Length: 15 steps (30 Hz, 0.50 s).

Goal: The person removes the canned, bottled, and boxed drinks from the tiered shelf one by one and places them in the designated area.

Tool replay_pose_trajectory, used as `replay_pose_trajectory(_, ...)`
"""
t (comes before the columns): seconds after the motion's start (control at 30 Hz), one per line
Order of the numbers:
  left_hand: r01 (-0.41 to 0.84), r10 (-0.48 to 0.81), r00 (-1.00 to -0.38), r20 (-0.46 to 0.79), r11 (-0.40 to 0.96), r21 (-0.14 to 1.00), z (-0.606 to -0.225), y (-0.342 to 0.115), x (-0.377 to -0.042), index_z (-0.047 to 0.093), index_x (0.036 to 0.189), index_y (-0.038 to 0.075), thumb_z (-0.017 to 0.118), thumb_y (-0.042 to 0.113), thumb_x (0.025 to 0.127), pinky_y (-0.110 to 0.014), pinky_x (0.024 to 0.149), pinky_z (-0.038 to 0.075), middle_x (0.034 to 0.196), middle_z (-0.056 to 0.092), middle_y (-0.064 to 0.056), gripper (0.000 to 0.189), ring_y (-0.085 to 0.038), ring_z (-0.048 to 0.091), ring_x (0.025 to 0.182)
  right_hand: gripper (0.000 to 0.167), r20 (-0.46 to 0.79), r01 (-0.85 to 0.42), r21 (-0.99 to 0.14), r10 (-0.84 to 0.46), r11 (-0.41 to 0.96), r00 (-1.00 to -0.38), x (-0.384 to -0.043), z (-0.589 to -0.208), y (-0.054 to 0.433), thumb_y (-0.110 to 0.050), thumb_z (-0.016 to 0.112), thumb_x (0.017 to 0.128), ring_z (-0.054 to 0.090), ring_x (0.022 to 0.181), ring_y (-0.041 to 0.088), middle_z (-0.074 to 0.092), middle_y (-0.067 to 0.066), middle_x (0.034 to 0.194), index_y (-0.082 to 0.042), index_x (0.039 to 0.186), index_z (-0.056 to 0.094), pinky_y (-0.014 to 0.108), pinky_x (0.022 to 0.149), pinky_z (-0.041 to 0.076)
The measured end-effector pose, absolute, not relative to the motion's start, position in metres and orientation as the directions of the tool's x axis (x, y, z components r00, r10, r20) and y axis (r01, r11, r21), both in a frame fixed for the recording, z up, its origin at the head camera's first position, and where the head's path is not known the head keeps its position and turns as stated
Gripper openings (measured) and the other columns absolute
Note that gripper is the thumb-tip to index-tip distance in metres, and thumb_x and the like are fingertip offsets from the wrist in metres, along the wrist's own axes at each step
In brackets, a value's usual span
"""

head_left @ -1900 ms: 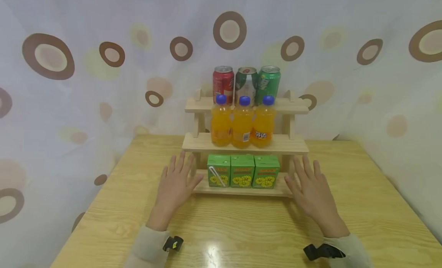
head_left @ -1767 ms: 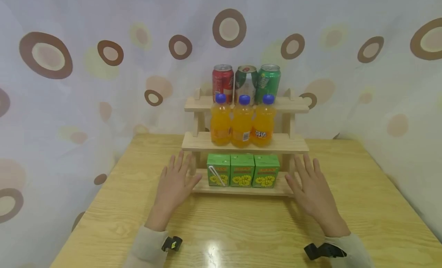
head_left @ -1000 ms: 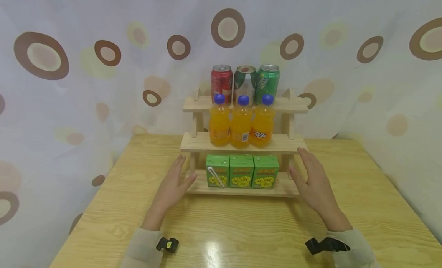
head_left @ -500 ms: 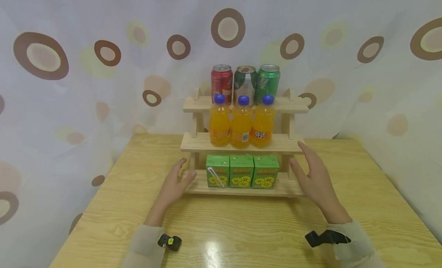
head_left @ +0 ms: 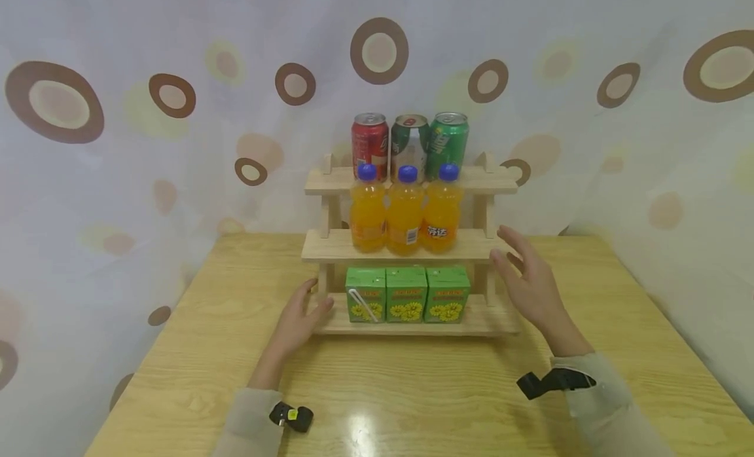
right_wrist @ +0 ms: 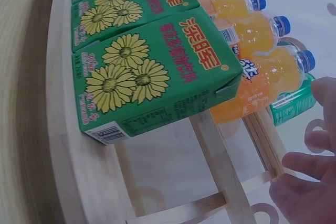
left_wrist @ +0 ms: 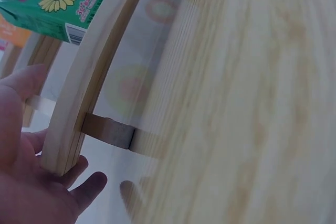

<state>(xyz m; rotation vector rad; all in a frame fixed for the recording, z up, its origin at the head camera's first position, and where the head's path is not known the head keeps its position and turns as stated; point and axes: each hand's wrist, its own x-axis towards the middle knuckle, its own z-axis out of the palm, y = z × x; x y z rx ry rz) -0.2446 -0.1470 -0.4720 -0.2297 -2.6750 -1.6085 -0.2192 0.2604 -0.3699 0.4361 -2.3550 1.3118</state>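
A three-tier wooden display rack (head_left: 489,325) stands on the table. My left hand (head_left: 297,321) is at the left end of its bottom shelf; in the left wrist view the fingers (left_wrist: 90,188) reach past the board's end, with the thumb held apart above it. My right hand (head_left: 533,290) is raised by the right end of the middle shelf, fingers loosely bent, nothing in it. Three green drink cartons (head_left: 405,306) line the bottom shelf, the left one with a white straw. On the middle shelf stand three orange soda bottles (head_left: 404,211) with blue caps.
Atop the rack stand a red soda can (head_left: 370,143), a dark green and white can (head_left: 410,143) and a green soda can (head_left: 449,143). The wooden table (head_left: 383,385) extends to both sides. A patterned curtain (head_left: 224,116) hangs close behind the rack.
Both hands have gone from flat and spread to more bent fingers. The left has lowered to the bottom shelf's end; the right has risen beside the middle shelf. The drinks keep their places.
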Motion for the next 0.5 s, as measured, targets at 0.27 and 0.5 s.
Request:
replay_pose_trajectory(0.27, 0.141, 0.120, -0.988, 0.098, 0.432, 0.891, -0.479, -0.147, -0.247, 0.031, 0.152, 0.005, 0.062, 0.041, 0.098, -0.060, 0.112, 0.022, 0.156, 0.031, -0.020, 0.073, -0.040, 0.026, 0.143, 0.050, 0.444, -0.405, -0.770, -0.043, 0.493, -0.895, -0.237, -0.357, 0.265, -0.027, 0.051, 0.105, 0.041, 0.135, 0.033, 0.045, 0.015, 0.147, -0.007, 0.150, 0.039, 0.021, 0.101, 0.042)
replay_pose_trajectory(0.5, 0.172, 0.146, -0.982, 0.119, 0.444, 0.879, -0.484, -0.146, -0.247, 0.033, 0.152, 0.006, 0.063, 0.039, 0.097, -0.059, 0.114, 0.016, 0.160, 0.023, -0.017, 0.071, -0.038, 0.019, 0.146, 0.048, 0.466, -0.422, -0.753, -0.045, 0.505, -0.884, -0.254, -0.347, 0.266, -0.026, 0.050, 0.105, 0.042, 0.134, 0.033, 0.048, 0.016, 0.144, -0.005, 0.148, 0.042, 0.050, 0.104, 0.041)
